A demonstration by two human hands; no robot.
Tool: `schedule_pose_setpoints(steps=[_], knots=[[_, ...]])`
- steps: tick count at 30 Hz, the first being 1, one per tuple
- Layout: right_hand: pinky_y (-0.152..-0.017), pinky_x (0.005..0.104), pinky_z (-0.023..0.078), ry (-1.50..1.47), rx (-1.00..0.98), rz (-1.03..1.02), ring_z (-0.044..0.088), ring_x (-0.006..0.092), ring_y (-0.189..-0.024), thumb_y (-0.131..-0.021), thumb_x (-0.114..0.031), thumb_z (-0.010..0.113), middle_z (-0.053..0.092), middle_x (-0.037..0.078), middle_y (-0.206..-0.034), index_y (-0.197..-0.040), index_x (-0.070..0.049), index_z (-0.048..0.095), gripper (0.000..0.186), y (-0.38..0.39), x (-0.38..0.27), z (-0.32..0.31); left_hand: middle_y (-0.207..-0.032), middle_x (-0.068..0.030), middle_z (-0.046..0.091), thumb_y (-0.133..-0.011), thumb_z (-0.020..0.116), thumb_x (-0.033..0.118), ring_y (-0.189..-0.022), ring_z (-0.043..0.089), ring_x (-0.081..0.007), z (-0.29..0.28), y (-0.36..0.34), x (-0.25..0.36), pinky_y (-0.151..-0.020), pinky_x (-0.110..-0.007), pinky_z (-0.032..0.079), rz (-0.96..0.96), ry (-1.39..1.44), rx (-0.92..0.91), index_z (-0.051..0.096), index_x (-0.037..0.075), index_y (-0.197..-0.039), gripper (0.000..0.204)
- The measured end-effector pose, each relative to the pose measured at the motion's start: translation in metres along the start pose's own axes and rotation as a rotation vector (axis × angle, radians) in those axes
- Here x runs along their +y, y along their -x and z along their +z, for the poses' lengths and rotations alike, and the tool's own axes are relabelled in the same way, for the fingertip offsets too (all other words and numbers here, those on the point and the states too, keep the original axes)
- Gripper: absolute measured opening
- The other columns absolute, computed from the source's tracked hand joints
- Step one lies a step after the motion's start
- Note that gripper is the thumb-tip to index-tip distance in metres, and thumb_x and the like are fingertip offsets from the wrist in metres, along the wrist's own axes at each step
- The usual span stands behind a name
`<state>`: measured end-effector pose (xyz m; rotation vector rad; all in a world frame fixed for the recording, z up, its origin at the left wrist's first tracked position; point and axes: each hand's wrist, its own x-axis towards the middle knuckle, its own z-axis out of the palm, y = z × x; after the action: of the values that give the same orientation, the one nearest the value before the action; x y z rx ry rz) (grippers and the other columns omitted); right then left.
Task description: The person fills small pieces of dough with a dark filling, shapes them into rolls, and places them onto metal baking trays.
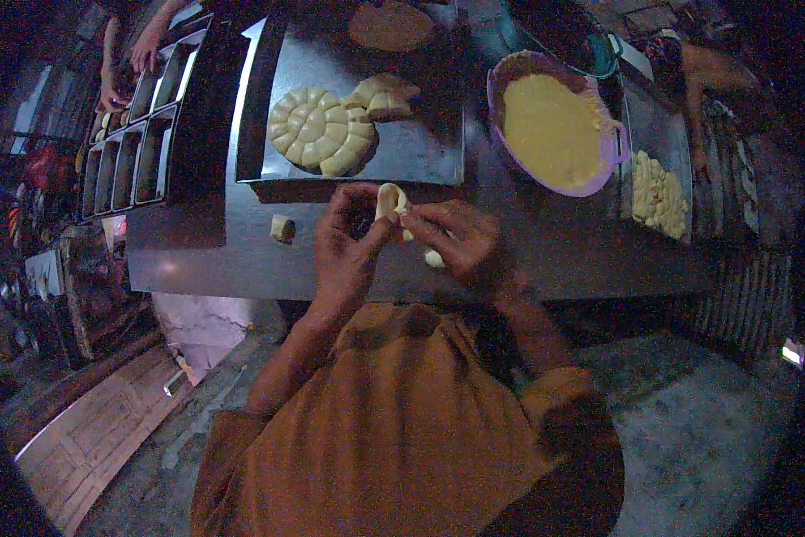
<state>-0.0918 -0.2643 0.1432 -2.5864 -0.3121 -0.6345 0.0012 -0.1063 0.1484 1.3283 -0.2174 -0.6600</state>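
My left hand and my right hand meet at the near edge of a metal tray, above the dark table. Between the fingers of both is a piece of pale dough, opened into a hollow, cupped shape. A small white dough lump shows just below my right hand. To the left of my left hand, a short chunk of dough lies on the table. Smooth dough pieces form a coiled cluster on the tray, with a smaller dough mass touching it behind.
The metal tray also bears a brownish round mass. A purple basin holds yellow mash, beside a tray of pale lumps. Rectangular pans stand left, near a co-worker's hands. Another person's arm reaches in from the right.
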Motion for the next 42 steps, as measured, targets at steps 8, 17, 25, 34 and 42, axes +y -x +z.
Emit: schedule_pose_setpoints(steps=[8,17,25,34,42], knots=[[-0.068,0.0349,0.053,-0.389,-0.151,0.126,0.065,0.0261,-0.079,-0.075,-0.01,0.075,0.066,0.01,-0.09,-0.099,-0.004,0.068,0.026,-0.026,0.009,-0.008,-0.099,-0.0049,0.062,-0.09,0.061,0.012,-0.093,0.057,-0.0118,-0.044,0.001,-0.008,-0.079,-0.026,0.046,0.1,-0.285,-0.333,0.062,0.001,-0.107,0.019],[-0.068,0.0321,0.055,-0.087,0.043,-0.043,0.067,0.0225,-0.078,-0.072,-0.004,0.073,0.068,0.008,-0.091,-0.098,-0.006,0.069,0.026,-0.016,-0.005,-0.008,-0.103,-0.0024,0.064,-0.095,0.061,0.029,-0.091,0.06,-0.0114,-0.048,-0.013,-0.003,-0.08,-0.026,0.048,-0.407,0.139,-0.383,0.063,0.006,-0.109,0.027],[-0.08,0.0328,0.056,0.08,0.289,0.246,0.067,0.0255,-0.094,-0.074,0.0,0.07,0.066,0.009,-0.105,-0.112,-0.004,0.066,0.039,-0.02,-0.053,0.031,-0.103,-0.004,0.064,-0.091,0.067,0.025,-0.091,0.064,-0.0162,-0.039,-0.008,-0.016,-0.081,-0.03,0.053,-0.497,0.6,-0.201,0.058,0.007,-0.112,0.029],[-0.077,0.0313,0.052,-0.178,0.414,0.766,0.065,0.0193,-0.086,-0.084,-0.009,0.072,0.066,0.007,-0.099,-0.101,-0.002,0.069,0.019,-0.021,-0.063,0.04,-0.113,-0.0058,0.062,-0.089,0.066,0.011,-0.104,0.059,-0.0155,-0.042,-0.015,-0.02,-0.091,-0.03,0.049,-0.29,0.351,-0.284,0.058,0.005,-0.114,0.027],[-0.076,0.029,0.051,-0.466,0.356,1.01,0.064,0.0161,-0.086,-0.083,-0.008,0.072,0.068,0.01,-0.095,-0.091,-0.001,0.071,0.01,-0.016,-0.054,0.032,-0.11,-0.0075,0.064,-0.089,0.066,0.009,-0.101,0.06,-0.0149,-0.022,-0.012,-0.024,-0.09,-0.03,0.05,-0.157,0.205,-0.195,0.06,0.0,-0.118,0.031]])
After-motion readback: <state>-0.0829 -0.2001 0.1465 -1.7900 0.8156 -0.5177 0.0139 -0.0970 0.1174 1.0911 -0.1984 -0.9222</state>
